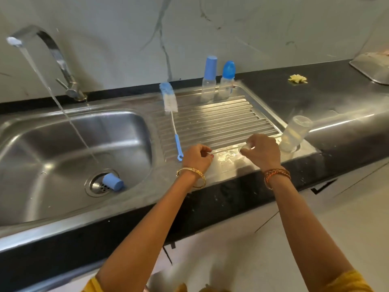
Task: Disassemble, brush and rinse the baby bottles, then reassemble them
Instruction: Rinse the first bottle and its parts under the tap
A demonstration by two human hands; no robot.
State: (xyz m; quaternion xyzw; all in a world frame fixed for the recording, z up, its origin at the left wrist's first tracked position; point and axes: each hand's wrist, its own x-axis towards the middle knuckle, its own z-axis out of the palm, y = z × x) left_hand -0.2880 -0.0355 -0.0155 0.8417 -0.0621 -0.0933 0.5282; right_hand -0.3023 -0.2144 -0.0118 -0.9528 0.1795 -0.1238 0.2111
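Baby bottles: two capped (208, 81) at the drainboard's back edge, one open body (293, 134) at its right edge, cap (112, 181) in sink; left hand (196, 158) pinches a thin brush (223, 150), right hand (261, 151) grips a small clear part — brushing underway, reassembly pending.

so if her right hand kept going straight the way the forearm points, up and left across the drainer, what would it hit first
Probably nothing near: the right hand would cross the bare ribbed drainer first. The bottle brush lies farther along that line, though depth is hard to judge.

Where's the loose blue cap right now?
The blue cap lies on its side in the sink basin, lower left in the head view, against the drain strainer.
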